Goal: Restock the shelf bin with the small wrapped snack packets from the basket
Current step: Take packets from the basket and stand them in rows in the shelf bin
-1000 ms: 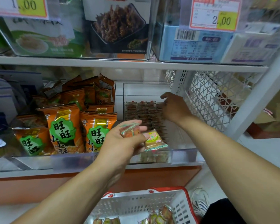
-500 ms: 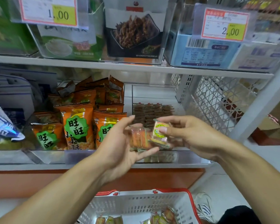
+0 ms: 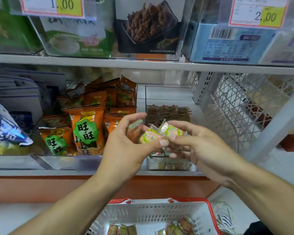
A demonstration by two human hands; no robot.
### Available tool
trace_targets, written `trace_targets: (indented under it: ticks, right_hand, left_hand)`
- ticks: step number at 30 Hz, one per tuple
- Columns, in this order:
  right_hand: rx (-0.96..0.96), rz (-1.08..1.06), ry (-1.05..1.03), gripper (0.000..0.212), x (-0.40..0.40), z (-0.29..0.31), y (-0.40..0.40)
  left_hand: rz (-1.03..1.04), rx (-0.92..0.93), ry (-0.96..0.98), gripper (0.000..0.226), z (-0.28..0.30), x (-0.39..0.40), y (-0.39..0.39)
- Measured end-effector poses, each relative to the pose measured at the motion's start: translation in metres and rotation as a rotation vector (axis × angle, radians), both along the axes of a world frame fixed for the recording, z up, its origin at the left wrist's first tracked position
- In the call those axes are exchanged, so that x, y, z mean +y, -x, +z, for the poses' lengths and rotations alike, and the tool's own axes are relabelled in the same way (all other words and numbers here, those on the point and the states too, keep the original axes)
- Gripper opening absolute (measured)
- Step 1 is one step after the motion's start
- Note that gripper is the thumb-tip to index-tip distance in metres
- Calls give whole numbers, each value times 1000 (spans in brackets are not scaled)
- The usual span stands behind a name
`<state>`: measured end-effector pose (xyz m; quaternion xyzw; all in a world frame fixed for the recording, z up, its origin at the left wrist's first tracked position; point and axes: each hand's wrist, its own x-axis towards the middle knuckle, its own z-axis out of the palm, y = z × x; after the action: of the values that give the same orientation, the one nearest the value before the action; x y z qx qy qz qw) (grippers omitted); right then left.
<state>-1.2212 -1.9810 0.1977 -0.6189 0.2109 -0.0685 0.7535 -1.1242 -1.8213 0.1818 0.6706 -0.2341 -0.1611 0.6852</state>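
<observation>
Item: small wrapped snack packets, in transfer. A cluster of packets is held by the left hand (image 3: 126,146), fingers curled around them: one yellow packet (image 3: 149,135) pinched under the thumb, an orange-wrapped packet with a green crimped edge (image 3: 134,128) standing upright behind it, just left of the pinch. A second yellow packet (image 3: 172,130) is pinched between thumb and fingertips of the right hand (image 3: 202,146), touching the first packet, so the two grips meet at one point. The arrangement is judged to serve as a feed: stock is kept bunched in the left palm so single pieces can be drawn off by the right. Both grips are closed on packets; neither hand is released. Directly behind and below the meeting point the clear shelf bin (image 3: 170,164) is seen, with a brown stacked row of packets (image 3: 166,114) at its back and a few pieces low at its front. To the left of the grips, orange snack bags (image 3: 85,131) are stood in a neighbouring bin. Well below the hands, the white basket with red rim (image 3: 153,216) is found, more packets lying in its bottom. Pose: both forearms are raised from below, converging; the left palm is turned rightward and upward, the right palm faces left, wrist slightly bent, remaining fingers loosely curled beneath the pinch.
</observation>
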Motion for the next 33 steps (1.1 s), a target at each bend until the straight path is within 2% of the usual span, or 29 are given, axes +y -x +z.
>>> trace_targets:
  ticks: [3,7,9,11,12,14,16,19,22,24,30,33]
  right_hand:
    - [0,17,65,26,7,-4,0]
    - [-65,-88,17,22,10,-5,-2]
    - [-142,-140,74,20,6,-2,-1]
    - [-212,-82,220,19,-4,4,1]
    - [-226,12,327,21,-9,8,3]
    - [-202,212,562,25,-15,13,8]
    - [-149,292,740,31,-19,13,9]
    - [-117,301,820,38,-24,15,10]
    - [-128,307,902,43,-29,19,12]
    - [-115,343,861,46,-31,19,12]
    - [-28,390,497,65,-41,10,11]
    - [-4,397,528,44,-42,8,12]
  left_hand:
    - [-4,-38,-80,75,-1,-1,3]
    - [10,31,-87,68,-3,-4,7]
    - [11,78,-62,63,-4,-4,7]
    - [2,129,-67,64,-6,-3,4]
    - [-23,147,-90,67,-7,-2,2]
    - [-109,152,-167,72,-6,0,2]
    - [-210,187,-191,67,-6,2,1]
    - [-335,300,-112,56,-5,4,-1]
    - [-374,317,-101,51,-3,6,-5]
    - [-373,330,-93,47,-1,6,-6]
    - [-342,379,-95,52,-1,-2,-1]
    - [-296,565,-9,56,2,-5,1]
